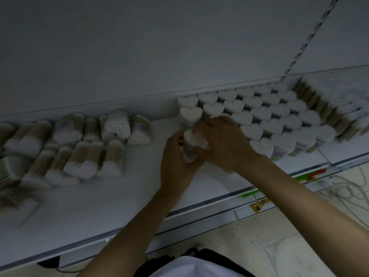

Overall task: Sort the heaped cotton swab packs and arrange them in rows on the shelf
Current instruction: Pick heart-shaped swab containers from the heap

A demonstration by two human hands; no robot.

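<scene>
Fingers [176,137] of my left hand [175,158] curl narrowly round the left side of one pack [188,139]. My right hand [223,142] closes over it from the right, so both grip it above the shelf [139,192], just beside the near-left end of the rows [269,116]. The heap [75,148] lies well apart to the left. My right hand hides the pack's right side and a few packs in the rows behind it, and I cannot tell how its fingertips lie. The heap and the far-right rows are blurred, and the heap is cut off at the left edge.
</scene>
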